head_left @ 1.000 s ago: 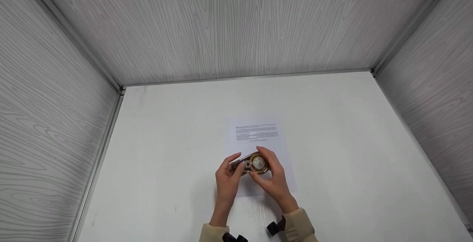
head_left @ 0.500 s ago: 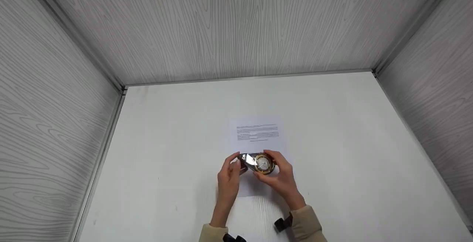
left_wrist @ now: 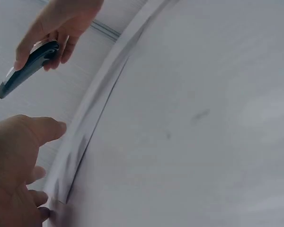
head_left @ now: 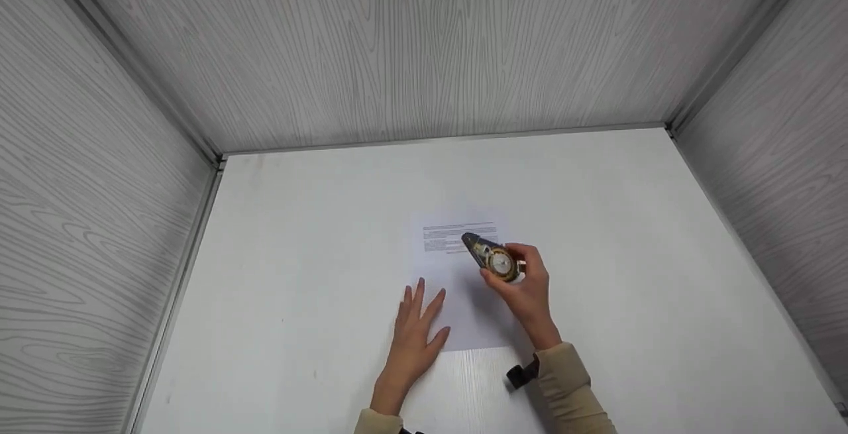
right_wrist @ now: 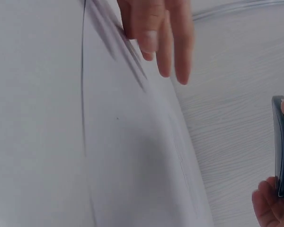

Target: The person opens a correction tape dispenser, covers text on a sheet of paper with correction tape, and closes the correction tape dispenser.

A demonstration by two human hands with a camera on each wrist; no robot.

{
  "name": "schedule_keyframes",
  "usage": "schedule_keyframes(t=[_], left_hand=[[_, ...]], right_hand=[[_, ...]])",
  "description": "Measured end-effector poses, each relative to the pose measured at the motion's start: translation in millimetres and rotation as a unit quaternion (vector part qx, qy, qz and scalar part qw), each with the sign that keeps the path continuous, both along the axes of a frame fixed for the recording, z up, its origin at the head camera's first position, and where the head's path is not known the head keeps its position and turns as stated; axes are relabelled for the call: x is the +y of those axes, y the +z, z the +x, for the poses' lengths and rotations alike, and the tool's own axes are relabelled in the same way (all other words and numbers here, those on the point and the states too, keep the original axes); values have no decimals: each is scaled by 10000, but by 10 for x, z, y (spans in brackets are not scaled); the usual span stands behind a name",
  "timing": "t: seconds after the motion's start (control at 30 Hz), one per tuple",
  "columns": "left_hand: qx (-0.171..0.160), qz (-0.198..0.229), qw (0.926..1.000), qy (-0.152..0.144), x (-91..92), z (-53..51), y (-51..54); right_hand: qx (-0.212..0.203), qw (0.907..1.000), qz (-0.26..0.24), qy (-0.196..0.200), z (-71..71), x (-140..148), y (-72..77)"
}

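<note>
A teardrop-shaped correction tape (head_left: 501,263), with a clear case, gold-coloured wheel and pale disc, is held above a printed sheet of paper (head_left: 470,321). My right hand (head_left: 532,291) grips its round end between thumb and fingers, the narrow tip pointing up and left. The dark blue side of the correction tape (left_wrist: 31,66) shows in the left wrist view. Over the lower left of the sheet, my left hand (head_left: 414,344) has its fingers spread and holds nothing. Whether those fingertips press on the paper cannot be made out.
The sheet lies on a white table (head_left: 298,255). Grey wood-grain panels enclose it, with a back wall (head_left: 424,56) and a side wall at left and right. Black wrist cameras (head_left: 520,376) sit at the cuffs of beige sleeves.
My left hand has let go of the correction tape and moved down to the sheet with fingers spread. My right hand has carried the tape up and right, turning its tip toward the printed lines.
</note>
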State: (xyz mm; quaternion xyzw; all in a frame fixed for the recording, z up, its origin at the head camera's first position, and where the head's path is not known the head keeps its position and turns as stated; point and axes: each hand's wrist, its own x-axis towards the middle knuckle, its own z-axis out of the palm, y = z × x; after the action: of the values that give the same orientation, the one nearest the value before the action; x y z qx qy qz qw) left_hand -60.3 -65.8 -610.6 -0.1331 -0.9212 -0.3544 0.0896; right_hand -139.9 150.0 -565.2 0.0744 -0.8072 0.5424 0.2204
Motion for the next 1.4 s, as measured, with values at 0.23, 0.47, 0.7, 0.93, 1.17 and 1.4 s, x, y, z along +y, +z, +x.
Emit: schedule_keyframes(t=[0.23,0.47,0.7,0.93,1.17,1.4], left_hand=[[-65,-1042,9945,-27,-9,31,-72],[155,-1823,9831,85,-31,67,-128],[269,-2028,9786,204,-24,66,-186],[384,-1955,9797,239,-32,63,-198],[647,-1905,9791,290,-49,72,-199],[664,-1907,9790,280,-61,80,-206]], right_hand=[[-1336,9859,-534,-859,-373,288,-18],[-1822,9730,-476,-1336,-638,498,-144],[-1935,9674,-47,-1634,-787,579,-307],[-1960,9604,390,-1943,-907,604,-415],[-1961,9559,792,-2039,-969,626,-464],[-1940,9551,940,-2033,-1028,634,-497]])
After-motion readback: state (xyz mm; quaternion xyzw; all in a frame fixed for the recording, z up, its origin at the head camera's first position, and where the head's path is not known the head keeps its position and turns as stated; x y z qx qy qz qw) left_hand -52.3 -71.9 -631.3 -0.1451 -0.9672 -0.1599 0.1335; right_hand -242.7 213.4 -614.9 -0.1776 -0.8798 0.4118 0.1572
